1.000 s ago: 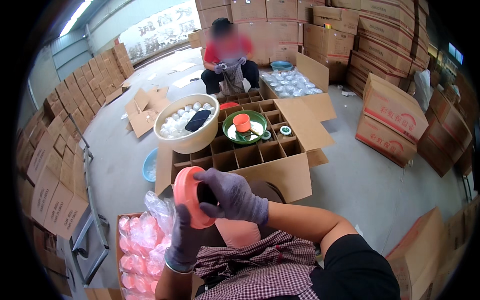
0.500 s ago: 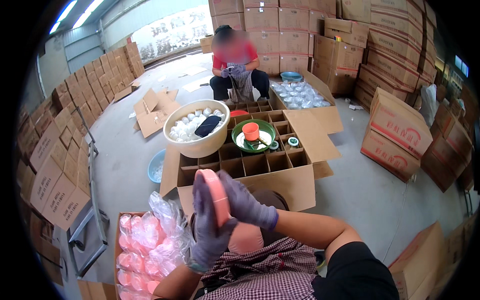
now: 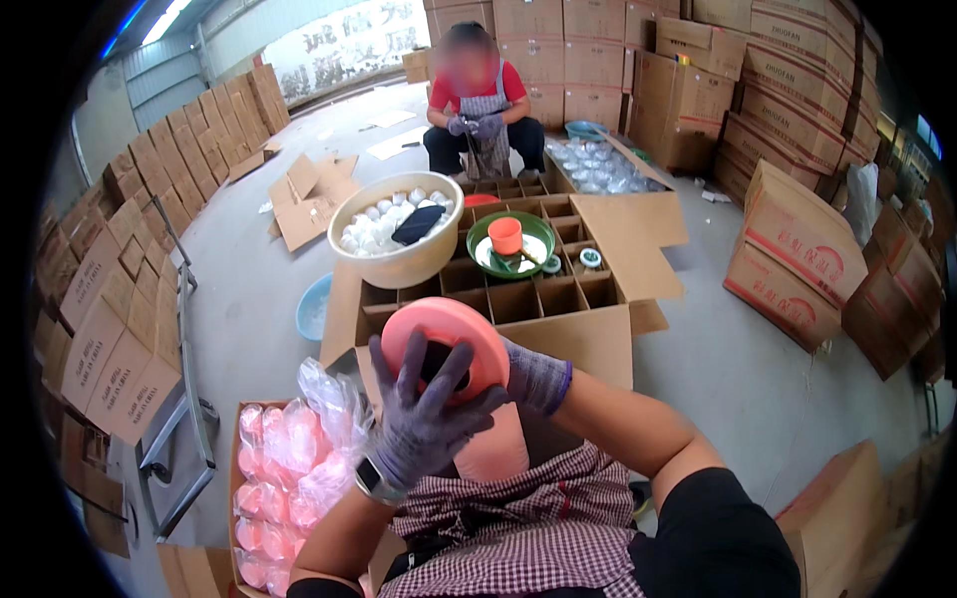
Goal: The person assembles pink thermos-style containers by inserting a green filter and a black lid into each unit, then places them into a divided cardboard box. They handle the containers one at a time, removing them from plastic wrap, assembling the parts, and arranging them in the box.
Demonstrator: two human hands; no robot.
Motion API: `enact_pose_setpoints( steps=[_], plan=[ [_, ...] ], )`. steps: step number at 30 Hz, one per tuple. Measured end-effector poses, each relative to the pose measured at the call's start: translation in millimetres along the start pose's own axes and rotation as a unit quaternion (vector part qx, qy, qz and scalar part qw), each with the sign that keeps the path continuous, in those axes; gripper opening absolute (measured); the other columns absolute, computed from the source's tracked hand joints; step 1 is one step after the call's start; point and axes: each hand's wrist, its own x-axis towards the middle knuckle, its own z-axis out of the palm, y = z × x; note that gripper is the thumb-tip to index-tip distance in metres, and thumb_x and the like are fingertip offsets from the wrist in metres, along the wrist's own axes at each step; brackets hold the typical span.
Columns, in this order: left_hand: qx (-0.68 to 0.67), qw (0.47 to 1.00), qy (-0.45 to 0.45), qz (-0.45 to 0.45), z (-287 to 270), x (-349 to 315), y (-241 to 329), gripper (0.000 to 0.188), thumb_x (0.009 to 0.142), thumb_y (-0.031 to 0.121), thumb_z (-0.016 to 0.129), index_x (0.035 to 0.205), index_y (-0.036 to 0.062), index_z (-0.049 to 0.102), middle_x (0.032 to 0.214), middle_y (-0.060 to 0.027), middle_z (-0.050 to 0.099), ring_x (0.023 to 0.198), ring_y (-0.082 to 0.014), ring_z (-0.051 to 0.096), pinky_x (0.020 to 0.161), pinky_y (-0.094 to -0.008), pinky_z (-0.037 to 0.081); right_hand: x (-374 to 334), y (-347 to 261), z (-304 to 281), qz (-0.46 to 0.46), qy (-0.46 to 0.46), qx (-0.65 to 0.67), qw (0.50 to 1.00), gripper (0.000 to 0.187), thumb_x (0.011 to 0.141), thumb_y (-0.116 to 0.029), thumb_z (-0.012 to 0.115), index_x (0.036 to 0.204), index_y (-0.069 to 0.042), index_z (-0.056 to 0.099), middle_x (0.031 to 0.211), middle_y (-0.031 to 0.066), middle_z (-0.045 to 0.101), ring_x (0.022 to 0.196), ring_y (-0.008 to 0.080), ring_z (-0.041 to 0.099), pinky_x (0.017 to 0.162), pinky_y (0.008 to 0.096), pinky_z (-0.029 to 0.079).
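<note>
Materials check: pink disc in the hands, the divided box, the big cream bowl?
Pink disc: looks like moulded plastic, smooth with a soft sheen and even colour; dark centre, make unclear. Left hand and right hand hold it in knit fabric gloves. Divided box: brown corrugated cardboard, matte, with folded flaps and slotted partitions. Cream bowl: probably plastic, smooth with a thin rim; could be enamel.

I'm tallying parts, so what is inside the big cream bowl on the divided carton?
The cream bowl holds many small white pieces with a dark object lying on top. Whatever lies beneath them is covered.
</note>
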Motion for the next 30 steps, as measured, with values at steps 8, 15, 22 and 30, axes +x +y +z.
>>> enact_pose_setpoints(
  steps=[8, 15, 22, 30],
  plan=[
    [-0.699, 0.571, 0.153, -0.402, -5, -7, 33, 0.084, 0.093, 0.051, 0.065, 0.153, 0.0023, 0.032, 0.152, -0.0112, 0.043, 0.138, -0.0246, 0.043, 0.117, -0.0412, 0.033, 3, -59, 27, -0.086, 0.245, -0.223, 0.940, 0.057, 0.094, -0.026, 0.063, 0.142, -0.003, 0.041, 0.103, 0.0243, 0.066, 0.089, 0.0426, 0.068, 0.076, 0.0442, 0.055],
    [-0.344, 0.871, 0.139, -0.323, 34, -20, 24, 0.076, 0.101, 0.042, 0.055, 0.156, -0.0022, 0.025, 0.158, -0.0221, 0.034, 0.145, -0.0365, 0.037, 0.118, -0.0450, 0.029, 15, -23, 46, -0.088, 0.308, -0.211, 0.924, 0.046, 0.094, -0.034, 0.062, 0.126, -0.003, 0.050, 0.102, 0.0199, 0.067, 0.083, 0.0404, 0.067, 0.069, 0.0429, 0.055],
    [-0.336, 0.905, 0.062, -0.255, 27, -32, -14, 0.049, 0.090, 0.031, 0.070, 0.127, -0.0010, 0.065, 0.130, -0.0216, 0.065, 0.124, -0.0384, 0.060, 0.104, -0.0425, 0.047, -21, -18, -35, 0.316, 0.143, 0.044, 0.937, 0.033, 0.095, -0.031, 0.064, 0.105, 0.000, 0.066, 0.091, 0.0102, 0.068, 0.081, 0.0245, 0.067, 0.074, 0.0372, 0.056],
    [-0.538, 0.785, -0.115, -0.284, 92, -64, -48, 0.046, 0.092, 0.035, 0.071, 0.118, -0.0036, 0.069, 0.122, -0.0152, 0.067, 0.116, -0.0246, 0.061, 0.102, -0.0361, 0.045, -78, 52, -2, 0.152, 0.093, 0.051, 0.983, 0.037, 0.095, -0.030, 0.068, 0.119, -0.002, 0.068, 0.125, 0.0105, 0.064, 0.120, 0.0213, 0.057, 0.104, 0.0332, 0.044]
  ],
)
